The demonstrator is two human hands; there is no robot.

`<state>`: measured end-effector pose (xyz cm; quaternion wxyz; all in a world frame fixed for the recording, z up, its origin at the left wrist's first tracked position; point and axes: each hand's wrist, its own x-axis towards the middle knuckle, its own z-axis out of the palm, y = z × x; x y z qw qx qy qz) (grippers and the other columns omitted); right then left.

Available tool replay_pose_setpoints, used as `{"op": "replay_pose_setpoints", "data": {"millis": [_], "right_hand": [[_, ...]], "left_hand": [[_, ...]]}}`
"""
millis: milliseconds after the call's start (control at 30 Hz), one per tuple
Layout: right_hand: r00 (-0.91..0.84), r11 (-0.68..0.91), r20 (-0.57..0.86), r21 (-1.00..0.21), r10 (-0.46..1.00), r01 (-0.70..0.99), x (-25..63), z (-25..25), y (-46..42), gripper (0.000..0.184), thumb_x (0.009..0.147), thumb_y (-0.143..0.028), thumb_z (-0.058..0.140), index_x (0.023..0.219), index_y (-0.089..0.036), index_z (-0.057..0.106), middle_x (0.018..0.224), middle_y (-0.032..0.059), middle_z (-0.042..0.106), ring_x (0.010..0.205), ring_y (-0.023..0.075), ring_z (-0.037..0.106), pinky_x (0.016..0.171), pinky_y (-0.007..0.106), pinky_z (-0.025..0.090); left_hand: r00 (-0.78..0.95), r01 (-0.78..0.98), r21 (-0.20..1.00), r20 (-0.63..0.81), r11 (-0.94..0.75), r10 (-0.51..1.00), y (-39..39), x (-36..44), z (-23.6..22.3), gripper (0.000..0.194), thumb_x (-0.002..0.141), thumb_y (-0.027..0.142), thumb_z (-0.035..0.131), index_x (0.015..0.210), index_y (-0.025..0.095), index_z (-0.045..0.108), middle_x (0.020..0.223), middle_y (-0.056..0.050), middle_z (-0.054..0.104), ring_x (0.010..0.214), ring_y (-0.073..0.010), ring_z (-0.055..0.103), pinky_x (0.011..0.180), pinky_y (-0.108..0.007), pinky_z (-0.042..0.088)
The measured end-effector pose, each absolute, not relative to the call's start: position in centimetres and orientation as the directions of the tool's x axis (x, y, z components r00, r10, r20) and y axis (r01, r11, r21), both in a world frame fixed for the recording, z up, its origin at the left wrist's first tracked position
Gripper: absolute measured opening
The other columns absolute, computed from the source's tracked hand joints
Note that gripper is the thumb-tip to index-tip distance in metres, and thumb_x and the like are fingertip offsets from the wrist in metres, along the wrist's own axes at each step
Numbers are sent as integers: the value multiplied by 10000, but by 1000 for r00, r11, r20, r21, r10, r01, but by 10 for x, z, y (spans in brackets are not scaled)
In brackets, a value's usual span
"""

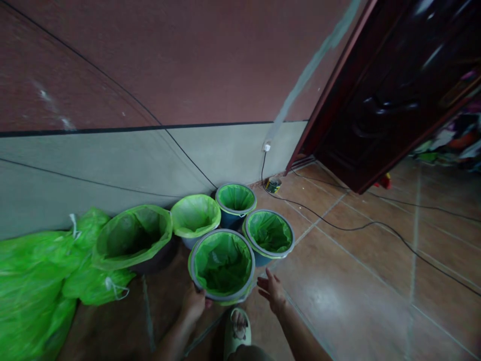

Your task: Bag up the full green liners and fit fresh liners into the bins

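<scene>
The nearest trash can (224, 301), lined with a green bag and ringed by a grey rim, stands in front of me. My left hand (196, 302) is closed around its left rim. My right hand (272, 292) is off its right side, fingers apart and holding nothing. Just right of it stands another lined trash can (269, 234), also grey-rimmed. Behind these are a blue lined can (236, 199) and a pale can with a light green liner (195, 215). A wider dark bin (133, 238) with a green liner is to the left.
Tied green bags (37, 281) lie at the left. A black cable (361, 228) runs across the tiled floor from a wall socket (266, 148). A small tin (273, 185) sits by the wall, near an open dark red door (376, 100).
</scene>
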<state>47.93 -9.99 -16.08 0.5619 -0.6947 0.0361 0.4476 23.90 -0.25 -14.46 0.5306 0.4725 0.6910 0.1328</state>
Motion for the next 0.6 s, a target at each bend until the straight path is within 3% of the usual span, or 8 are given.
{"op": "replay_pose_setpoints", "data": {"millis": [167, 300, 467, 600], "right_hand": [[544, -462, -639, -769, 544, -442, 420, -153, -113, 657, 620, -624, 711, 1085, -195, 535, 786, 55, 684, 703, 206, 656, 567, 280, 472], [491, -460, -632, -774, 599, -436, 404, -148, -103, 529, 617, -550, 734, 976, -196, 576, 712, 16, 659, 625, 172, 630, 517, 246, 442], [422, -462, -679, -726, 601, -510, 402, -156, -105, 362, 723, -486, 678, 909, -186, 601, 676, 13, 641, 581, 139, 607, 518, 233, 452], [352, -463, -710, -680, 610, -569, 398, -161, -100, 231, 809, -385, 615, 791, -155, 608, 644, 31, 616, 543, 126, 591, 501, 227, 452]], "left_hand": [[43, 372, 713, -653, 595, 756, -1, 236, -138, 194, 898, 171, 447, 1084, 128, 485, 765, -81, 712, 595, -171, 706, 565, -239, 562], [47, 309, 730, -652, 610, 757, -1, 230, -127, 306, 899, 210, 465, 1191, 120, 467, 854, -110, 718, 648, -167, 712, 572, -228, 559], [50, 294, 714, -675, 635, 736, -10, 219, -99, 601, 856, 260, 543, 1396, 109, 324, 1037, -168, 695, 638, -175, 696, 507, -234, 530], [98, 279, 724, -674, 630, 732, -19, 206, -76, 603, 850, 240, 540, 1404, 113, 338, 1118, -177, 663, 661, -145, 680, 515, -212, 506]]}}
